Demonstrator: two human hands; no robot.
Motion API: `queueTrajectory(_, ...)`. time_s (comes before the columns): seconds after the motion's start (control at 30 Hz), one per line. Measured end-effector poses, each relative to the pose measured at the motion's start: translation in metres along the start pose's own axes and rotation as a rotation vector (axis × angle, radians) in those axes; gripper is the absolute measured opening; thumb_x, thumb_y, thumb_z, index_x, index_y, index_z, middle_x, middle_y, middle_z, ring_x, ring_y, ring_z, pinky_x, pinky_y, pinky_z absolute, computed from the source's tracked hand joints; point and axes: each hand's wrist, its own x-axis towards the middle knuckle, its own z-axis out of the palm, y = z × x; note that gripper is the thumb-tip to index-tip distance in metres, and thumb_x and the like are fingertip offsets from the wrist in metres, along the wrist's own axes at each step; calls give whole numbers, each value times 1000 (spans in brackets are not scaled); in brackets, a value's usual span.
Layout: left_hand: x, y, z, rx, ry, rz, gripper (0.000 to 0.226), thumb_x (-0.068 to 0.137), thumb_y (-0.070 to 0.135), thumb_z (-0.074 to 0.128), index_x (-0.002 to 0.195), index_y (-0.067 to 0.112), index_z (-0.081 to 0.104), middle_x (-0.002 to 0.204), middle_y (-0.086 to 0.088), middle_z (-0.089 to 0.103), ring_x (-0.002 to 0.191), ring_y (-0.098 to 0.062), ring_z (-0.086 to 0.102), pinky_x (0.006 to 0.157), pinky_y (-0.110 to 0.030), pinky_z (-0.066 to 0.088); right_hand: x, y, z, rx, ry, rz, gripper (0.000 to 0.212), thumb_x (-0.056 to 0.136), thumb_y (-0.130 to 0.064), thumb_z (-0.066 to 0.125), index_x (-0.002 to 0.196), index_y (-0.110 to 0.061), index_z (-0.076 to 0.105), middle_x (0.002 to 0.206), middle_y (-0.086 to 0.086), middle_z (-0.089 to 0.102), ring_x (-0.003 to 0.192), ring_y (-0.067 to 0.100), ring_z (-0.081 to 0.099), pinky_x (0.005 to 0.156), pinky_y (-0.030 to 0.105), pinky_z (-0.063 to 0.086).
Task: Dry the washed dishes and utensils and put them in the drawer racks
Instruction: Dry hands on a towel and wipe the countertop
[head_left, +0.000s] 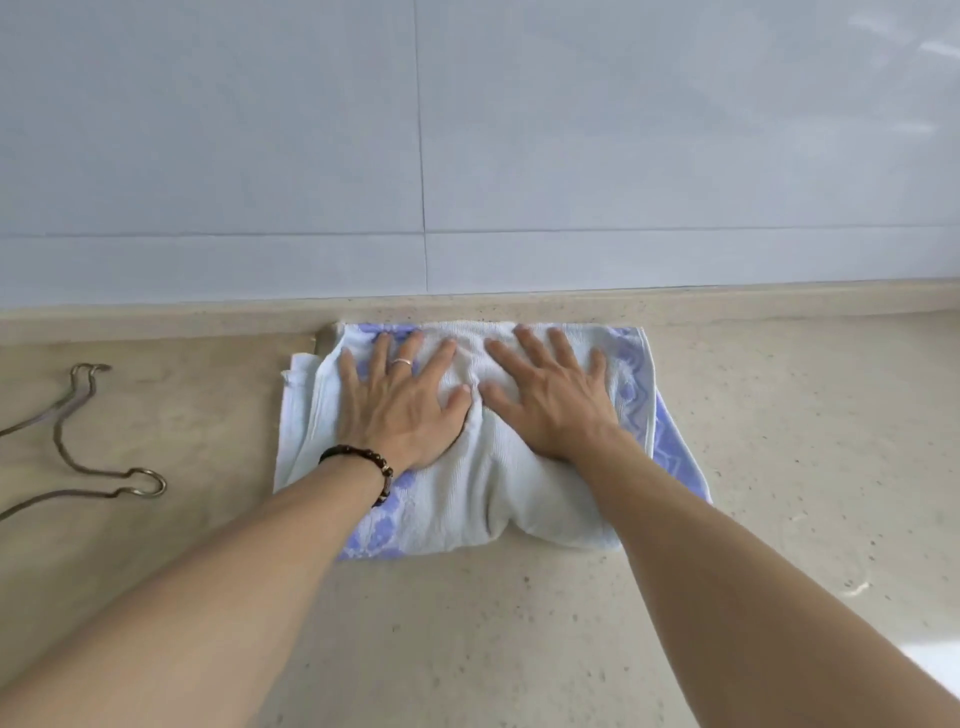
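A folded white towel with a blue pattern along its edges lies on the beige speckled countertop, pushed up against the back ledge. My left hand lies flat on the towel's left half, fingers spread, with a ring on one finger and a dark bead bracelet at the wrist. My right hand presses flat on the right half, fingers spread too. The two thumbs nearly meet over a crease in the middle. No dishes or utensils show in this view.
Two thin metal wire hangers lie on the counter at the far left. A pale tiled wall rises straight behind the counter's low back ledge.
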Motion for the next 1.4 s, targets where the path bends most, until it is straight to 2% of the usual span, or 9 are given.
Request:
queueTrajectory(0.13, -33, 7, 5, 46, -31, 46, 71, 93, 68, 12, 158, 42, 4, 170, -1, 4, 155, -31, -5, 118, -68, -5, -37, -8, 8, 21, 74, 49, 59, 99, -64, 26, 154, -43, 19, 166, -2, 18, 152, 30, 11, 116, 68, 6)
queueTrajectory(0.27, -109, 38, 10, 70, -94, 115, 82, 85, 72, 6, 159, 38, -2, 170, -4, 0, 154, -35, -9, 117, -68, -6, -132, -1, 9, 141, 147, 11, 61, 86, -59, 32, 137, -30, 48, 142, -3, 52, 134, 28, 40, 107, 65, 26)
queueTrajectory(0.33, -144, 59, 14, 81, -115, 139, 85, 83, 72, 4, 160, 36, -5, 169, -5, -2, 154, -36, -10, 117, -68, -5, -181, 8, 11, 152, 52, 2, 78, 78, -63, 18, 142, -31, 48, 156, -1, 39, 145, 28, 28, 114, 63, 16)
queueTrajectory(0.43, -211, 107, 20, 98, -117, 239, 88, 80, 70, -4, 160, 33, -7, 169, -6, -2, 153, -38, -10, 117, -67, -3, -279, 28, 16, 117, -54, 93, 90, 77, -69, -1, 159, -35, 19, 169, -1, 2, 155, 23, -2, 121, 56, -5)
queueTrajectory(0.63, -303, 160, 31, 49, -131, 405, 74, 94, 66, 12, 159, 36, -10, 169, -2, -5, 154, -33, -13, 119, -63, -5, -410, 40, 31, 62, -93, 261, 85, 78, -64, -15, 159, -37, -7, 167, -5, -19, 153, 20, -21, 122, 52, -12)
queueTrajectory(0.8, -258, 169, 30, -8, -110, 404, 65, 101, 58, 21, 159, 40, 0, 169, 7, -1, 155, -23, -11, 122, -57, -6, -369, 50, 24, 58, -48, 302, 79, 84, -59, -12, 159, -36, -4, 168, -4, -15, 154, 21, -17, 121, 57, -8)
queueTrajectory(0.93, -163, 182, 28, -45, -77, 329, 60, 102, 54, 21, 159, 41, 6, 169, 9, 2, 155, -21, -8, 122, -56, -5, -276, 74, 12, 96, 23, 352, 57, 104, -49, 11, 159, -36, 5, 169, -2, -8, 155, 24, -11, 120, 60, -4)
queueTrajectory(1.27, 43, 209, 29, -79, 35, 171, 58, 101, 43, 21, 158, 36, 18, 167, 13, 18, 150, -23, 16, 118, -55, 14, -54, 159, -17, 45, 41, 298, 53, 105, -47, 21, 157, -40, 16, 169, -5, 4, 155, 26, 1, 117, 64, 4)
queueTrajectory(1.4, 46, 209, 23, -55, 5, 187, 57, 101, 43, 22, 158, 35, 21, 166, 11, 21, 146, -26, 21, 115, -53, 20, -56, 157, -17, 48, 40, 312, 56, 103, -48, 20, 158, -38, 14, 169, -2, 4, 155, 28, 1, 118, 62, 4)
